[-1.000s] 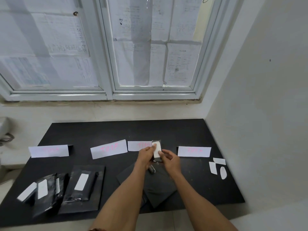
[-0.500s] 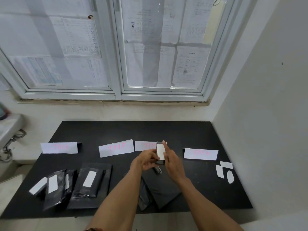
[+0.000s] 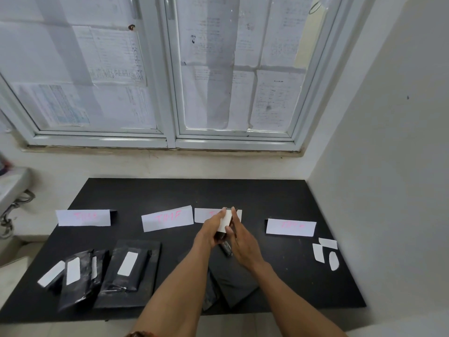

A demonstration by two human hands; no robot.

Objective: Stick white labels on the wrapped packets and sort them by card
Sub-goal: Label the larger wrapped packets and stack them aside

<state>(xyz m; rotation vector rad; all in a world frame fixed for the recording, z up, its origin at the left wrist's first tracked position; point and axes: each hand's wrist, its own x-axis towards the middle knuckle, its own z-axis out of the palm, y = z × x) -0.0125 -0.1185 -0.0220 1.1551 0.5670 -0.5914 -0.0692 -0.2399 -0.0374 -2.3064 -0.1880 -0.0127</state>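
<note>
While the left hand grips the packet, long axis pointing away, the right hand presses its white label with straight fingers.

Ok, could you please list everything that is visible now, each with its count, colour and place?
table: one, black, below the window
window: one, white frame, papers over the panes, behind the table
cards: four, white with pink writing, in a row across the table
labelled packets: about four, black, near left of the table
loose labels: three, white, near the table's right edge
sheets: count unclear, black, under the forearms
held packet: one, black with a white label, before the third card
left hand: grips the held packet
right hand: touches the held packet
</note>
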